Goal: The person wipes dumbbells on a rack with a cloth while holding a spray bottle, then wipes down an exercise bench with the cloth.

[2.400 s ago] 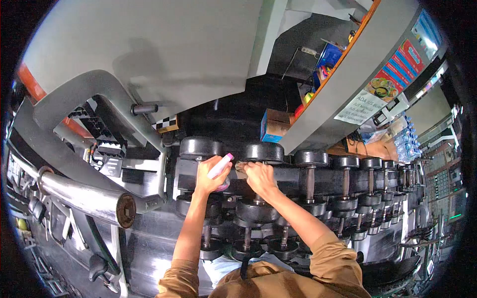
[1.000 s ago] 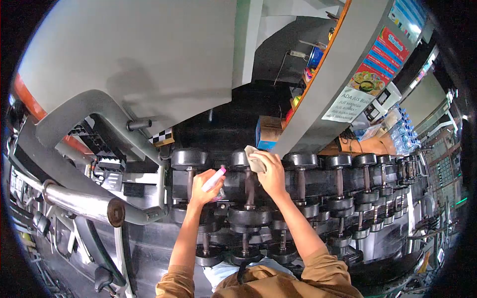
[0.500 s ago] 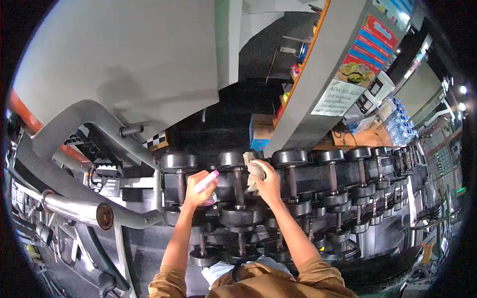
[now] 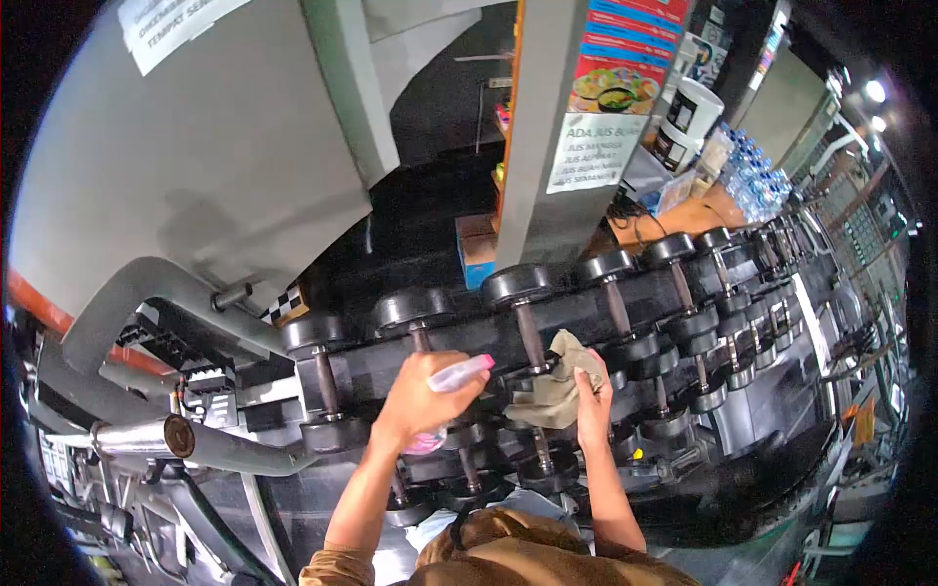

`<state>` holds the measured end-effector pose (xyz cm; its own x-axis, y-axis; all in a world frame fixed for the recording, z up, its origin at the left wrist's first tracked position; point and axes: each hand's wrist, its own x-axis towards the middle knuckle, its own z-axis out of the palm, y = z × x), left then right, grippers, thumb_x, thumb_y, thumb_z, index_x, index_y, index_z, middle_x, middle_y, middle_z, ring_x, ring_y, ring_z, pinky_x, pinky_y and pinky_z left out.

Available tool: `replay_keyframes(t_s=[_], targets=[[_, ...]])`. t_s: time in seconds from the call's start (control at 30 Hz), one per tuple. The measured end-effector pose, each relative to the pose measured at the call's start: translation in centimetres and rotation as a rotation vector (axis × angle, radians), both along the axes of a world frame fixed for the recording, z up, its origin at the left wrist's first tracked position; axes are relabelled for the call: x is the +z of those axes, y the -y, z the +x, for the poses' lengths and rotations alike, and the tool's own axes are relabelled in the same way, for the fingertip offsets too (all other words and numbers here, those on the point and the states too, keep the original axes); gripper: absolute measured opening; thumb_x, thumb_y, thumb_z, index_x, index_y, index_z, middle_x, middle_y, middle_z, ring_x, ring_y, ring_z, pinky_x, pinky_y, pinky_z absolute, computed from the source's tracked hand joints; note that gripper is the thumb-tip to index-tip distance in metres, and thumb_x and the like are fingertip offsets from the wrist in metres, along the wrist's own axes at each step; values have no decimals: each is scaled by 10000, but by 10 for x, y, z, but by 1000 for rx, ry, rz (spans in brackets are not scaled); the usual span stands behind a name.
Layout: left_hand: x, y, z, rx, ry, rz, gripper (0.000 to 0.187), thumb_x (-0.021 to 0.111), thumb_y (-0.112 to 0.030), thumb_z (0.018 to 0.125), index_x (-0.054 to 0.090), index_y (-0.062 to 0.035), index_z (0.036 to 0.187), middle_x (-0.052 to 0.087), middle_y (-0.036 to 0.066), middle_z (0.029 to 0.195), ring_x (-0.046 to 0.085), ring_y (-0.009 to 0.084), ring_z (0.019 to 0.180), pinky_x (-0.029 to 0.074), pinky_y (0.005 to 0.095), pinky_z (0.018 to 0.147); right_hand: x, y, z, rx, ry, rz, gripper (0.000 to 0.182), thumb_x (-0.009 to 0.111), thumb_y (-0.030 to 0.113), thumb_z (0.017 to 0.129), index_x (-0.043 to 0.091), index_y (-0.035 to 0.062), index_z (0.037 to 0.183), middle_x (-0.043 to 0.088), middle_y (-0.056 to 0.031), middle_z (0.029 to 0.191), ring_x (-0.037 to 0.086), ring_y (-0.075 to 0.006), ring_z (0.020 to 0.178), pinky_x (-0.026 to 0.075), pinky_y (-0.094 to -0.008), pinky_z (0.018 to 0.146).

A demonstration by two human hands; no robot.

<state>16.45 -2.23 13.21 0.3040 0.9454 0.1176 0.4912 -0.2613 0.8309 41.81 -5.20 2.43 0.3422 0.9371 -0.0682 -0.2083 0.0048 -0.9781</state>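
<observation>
Apparently pink liquid (image 4: 426, 443) in bottle (image 4: 459, 374) in left hand (image 4: 418, 396).

The left hand (image 4: 415, 396) concealed the middle of the spray bottle (image 4: 461, 375) and part of one dumbbell (image 4: 414, 309). The cloth (image 4: 552, 398) partly covered the near head of the next dumbbell (image 4: 530, 334). The upper edge cropped the wall sign (image 4: 181, 27) and menu poster (image 4: 625, 70). Far dumbbells (image 4: 779, 242) were too small to count.

The cloth (image 4: 549, 389) is right of the bottle (image 4: 457, 375).

Beige cloth (image 4: 549, 393), pink-tipped bottle (image 4: 457, 375), black dumbbells (image 4: 518, 285)
</observation>
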Motion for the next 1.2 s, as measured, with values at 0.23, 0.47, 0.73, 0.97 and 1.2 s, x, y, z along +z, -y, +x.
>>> replay_keyframes(t_s=[0.23, 0.47, 0.73, 0.97, 1.2], targets=[[-46, 15, 68, 41, -127, -60, 291, 658, -321, 833, 734, -60, 935, 698, 188, 885, 679, 354, 806, 532, 385, 743, -14, 29, 36, -46, 188, -82, 292, 640, 96, 904, 607, 12, 1182, 649, -56, 1091, 585, -136, 1003, 442, -281, 899], [-81, 15, 99, 95, -199, -242, 330, 615, -386, 817, 749, -116, 953, 682, 219, 907, 637, 422, 909, 497, 472, 861, -28, 48, 36, -49, 360, -31, 299, 672, 70, 869, 625, 9, 1158, 651, -62, 1117, 599, -141, 1026, 455, -294, 903], [-108, 10, 78, 115, 203, -583, 310, 631, -305, 847, 706, -4, 830, 661, 74, 661, 595, 162, 464, 490, 306, 458, -25, 22, 17, -75, 848, 81, 430, 683, -28, 730, 630, 122, 1129, 613, -109, 1042, 603, -325, 979, 487, -397, 837], [-134, 3, 52, 17, 456, -594, 308, 600, -240, 879, 698, 33, 982, 675, 77, 728, 559, 118, 480, 494, 273, 432, -42, 41, -18, 299, 1300, 137, 536, 714, 12, 585, 631, 174, 1089, 546, 6, 1180, 547, -275, 990, 514, -404, 830], [-132, 0, 45, -4, 484, -634, 320, 584, -226, 893, 676, 34, 1055, 673, 86, 747, 584, 148, 472, 494, 282, 440, -28, 28, 0, 2, 1054, 106, 550, 656, -59, 635, 611, 170, 1133, 578, -46, 1124, 554, -314, 1009, 495, -415, 839]])
